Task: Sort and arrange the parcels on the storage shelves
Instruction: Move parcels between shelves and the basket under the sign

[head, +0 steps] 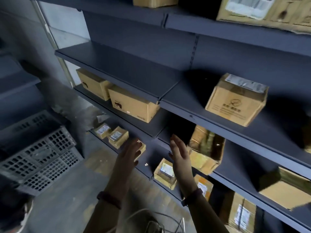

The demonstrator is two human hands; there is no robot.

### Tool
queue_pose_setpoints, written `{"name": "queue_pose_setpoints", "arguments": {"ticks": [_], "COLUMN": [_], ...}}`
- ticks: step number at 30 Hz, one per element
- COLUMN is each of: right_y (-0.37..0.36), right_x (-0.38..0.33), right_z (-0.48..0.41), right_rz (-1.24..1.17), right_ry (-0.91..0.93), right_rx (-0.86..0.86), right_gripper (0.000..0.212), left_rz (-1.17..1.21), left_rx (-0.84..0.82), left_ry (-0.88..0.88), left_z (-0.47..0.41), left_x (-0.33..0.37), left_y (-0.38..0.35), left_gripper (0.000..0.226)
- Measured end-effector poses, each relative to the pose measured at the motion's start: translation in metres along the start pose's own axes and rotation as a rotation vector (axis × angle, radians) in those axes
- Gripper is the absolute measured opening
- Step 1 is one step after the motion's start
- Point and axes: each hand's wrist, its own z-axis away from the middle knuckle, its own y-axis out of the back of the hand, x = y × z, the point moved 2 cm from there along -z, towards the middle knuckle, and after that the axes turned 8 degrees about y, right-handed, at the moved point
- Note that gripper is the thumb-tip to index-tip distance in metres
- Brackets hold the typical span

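Observation:
Dark grey metal shelves (151,91) hold brown cardboard parcels. One labelled parcel (235,101) sits tilted on the middle shelf at right. Two plain boxes (133,105) stand side by side one level down at left. Small labelled parcels (117,137) lie on the low shelf. My left hand (129,155) and my right hand (180,153) are both raised in front of the lower shelves, fingers spread, holding nothing. An open box (207,148) stands just right of my right hand. A small parcel (165,172) lies below, between my two hands.
A stack of grey perforated plastic crates (38,155) stands on the floor at left. Cables (151,221) lie on the floor near my arms. Larger cartons (262,10) fill the top shelf. More boxes (286,190) sit on the lower right shelves.

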Motion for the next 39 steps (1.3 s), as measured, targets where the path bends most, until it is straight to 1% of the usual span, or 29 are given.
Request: {"name": "queue_pose_setpoints", "arguments": {"ticks": [2,6,8,10,12,14,17,20,24,26,29,32,33,34,36,37,38,39], "right_y": [-0.031,-0.085,-0.113,-0.144,-0.177,-0.208,-0.25,-0.286,-0.327,-0.346,-0.376,-0.409,-0.421,-0.434,-0.458,-0.469,-0.479,-0.488], "right_x": [0.009,0.029,0.041,0.054,0.067,0.078,0.085,0.092,0.104,0.111,0.124,0.139,0.145,0.149,0.158,0.163,0.165,0.168], "right_z": [-0.02,-0.069,-0.1,-0.13,-0.158,-0.183,-0.214,-0.24,-0.274,-0.29,-0.313,-0.337,-0.345,-0.354,-0.371,-0.382,-0.393,-0.405], "right_rz": [-0.002,-0.022,-0.03,-0.031,-0.023,-0.014,0.018,0.084,0.123,0.125,0.148,0.207,0.226,0.24,0.25,0.245,0.258,0.278], "right_ry": [0.002,-0.007,-0.012,-0.017,-0.036,-0.056,-0.068,-0.061,-0.094,-0.113,-0.134,-0.162,-0.169,-0.183,-0.204,-0.218,-0.238,-0.242], "right_rx": [-0.002,-0.011,-0.006,-0.023,-0.053,-0.08,-0.098,-0.113,-0.13,-0.132,-0.111,-0.066,-0.051,-0.039,-0.012,0.014,0.05,0.095], "right_gripper": [0.031,0.024,0.027,0.035,0.04,0.043,0.041,0.031,0.039,0.041,0.041,0.043,0.045,0.049,0.062,0.065,0.063,0.06], "left_rz": [0.008,0.0,-0.009,-0.005,-0.075,-0.111,-0.154,-0.132,-0.102,-0.134,-0.159,-0.198,-0.228,-0.258,-0.286,-0.302,-0.334,-0.383], "left_rx": [-0.009,-0.026,-0.033,-0.032,-0.025,-0.008,0.006,0.024,0.012,0.009,-0.018,-0.008,-0.004,-0.003,-0.005,-0.001,-0.002,-0.008], "left_ry": [0.0,-0.001,-0.004,-0.002,0.005,0.048,0.097,0.138,0.172,0.184,0.206,0.199,0.184,0.177,0.169,0.162,0.165,0.161], "left_z": [-0.028,-0.093,-0.133,-0.176,-0.217,-0.254,-0.299,-0.339,-0.392,-0.419,-0.464,-0.517,-0.536,-0.555,-0.594,-0.615,-0.633,-0.653], "left_x": [0.008,0.027,0.038,0.049,0.059,0.07,0.086,0.104,0.122,0.124,0.122,0.126,0.129,0.134,0.146,0.154,0.165,0.174], "left_y": [0.021,0.057,0.075,0.095,0.118,0.143,0.177,0.202,0.227,0.244,0.273,0.308,0.321,0.334,0.361,0.373,0.384,0.394], "left_gripper": [0.035,0.033,0.038,0.04,0.04,0.04,0.04,0.038,0.034,0.035,0.033,0.023,0.024,0.031,0.042,0.042,0.036,0.025]}}
